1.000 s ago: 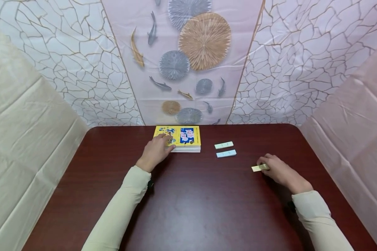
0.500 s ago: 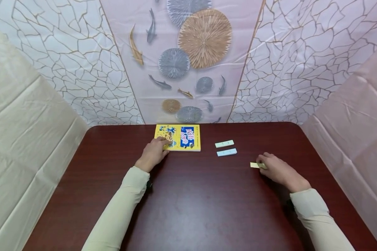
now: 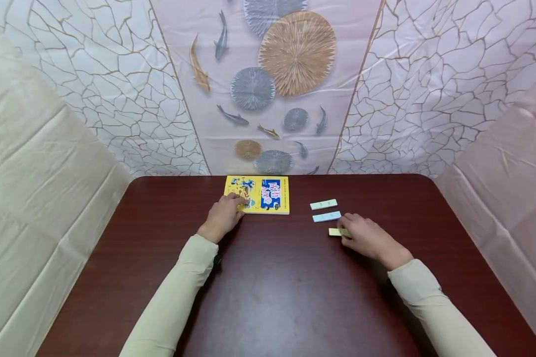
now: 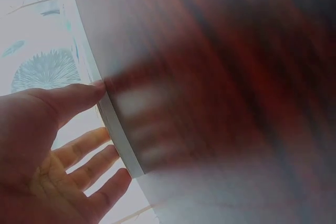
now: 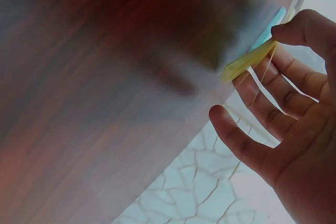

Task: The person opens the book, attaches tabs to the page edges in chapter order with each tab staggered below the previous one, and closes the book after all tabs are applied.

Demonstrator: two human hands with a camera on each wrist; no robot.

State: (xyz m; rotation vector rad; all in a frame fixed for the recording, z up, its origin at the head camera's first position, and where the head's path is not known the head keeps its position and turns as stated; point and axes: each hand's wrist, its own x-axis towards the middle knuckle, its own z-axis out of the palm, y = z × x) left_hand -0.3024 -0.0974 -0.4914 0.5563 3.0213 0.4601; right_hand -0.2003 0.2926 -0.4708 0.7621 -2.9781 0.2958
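A yellow book (image 3: 274, 196) lies at the table's back edge, its cover printed with a blue title panel. My left hand (image 3: 223, 215) rests on the book's left part; in the left wrist view the thumb touches its pale edge (image 4: 119, 137) and the other fingers are extended. With thumb and fingers my right hand (image 3: 368, 239) pinches a narrow yellow sticky-note pad (image 3: 336, 232), whose right end is hidden by the fingers. Just behind it lie a blue pad (image 3: 326, 216) and, farther back, a pale green pad (image 3: 323, 204), roughly parallel.
The dark red-brown table (image 3: 268, 297) reaches back to a patterned cloth wall (image 3: 268, 99). Pale cloth panels rise along its left (image 3: 49, 198) and right sides (image 3: 509, 198).
My right hand has carried the yellow pad left, to in front of the blue one. The book's front edge, thick in the oldest frame, now looks thin; my left hand stays on the book.
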